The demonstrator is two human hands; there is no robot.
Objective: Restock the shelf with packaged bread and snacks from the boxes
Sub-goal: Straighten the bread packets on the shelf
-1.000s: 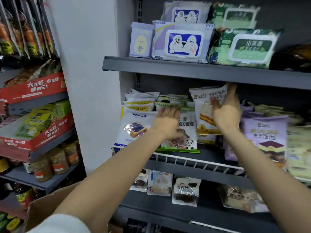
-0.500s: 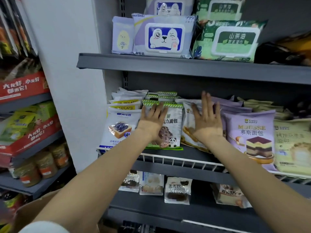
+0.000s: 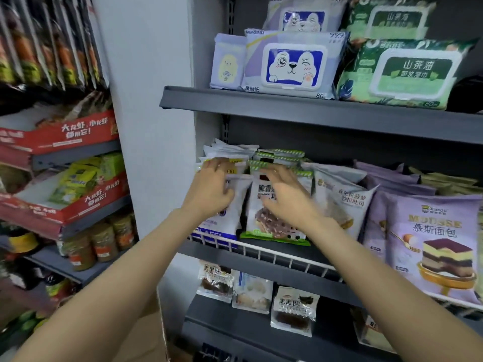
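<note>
Fingers (image 3: 213,165) of the left hand (image 3: 209,190) lie spread and fairly straight, tips up on the top edges of the white bread packs (image 3: 227,158) stacked at the left end of the middle shelf (image 3: 287,253), palm flat on the front pack; nothing is pinched or wrapped. Over to the right hand (image 3: 290,198): its fingers are loosely bent and fanned across the front of the green-edged chocolate bread pack (image 3: 264,220), resting on it, and motion blur hides whether any fingertip hooks the top edge. Both forearms reach in from below. That chocolate pack stands upright behind the white wire rail (image 3: 274,250), just beside the white pack on its left and a white sandwich-bread pack (image 3: 347,202) on its right. Further right stands a purple mousse bread pack (image 3: 433,239). Up top, wet wipe packs (image 3: 290,66) sit in blue-white and green. Down below, small snack packets (image 3: 294,309) lie on the lower shelf. Far left, red cartons (image 3: 62,134) and jars (image 3: 104,241) fill the neighbouring rack.
</note>
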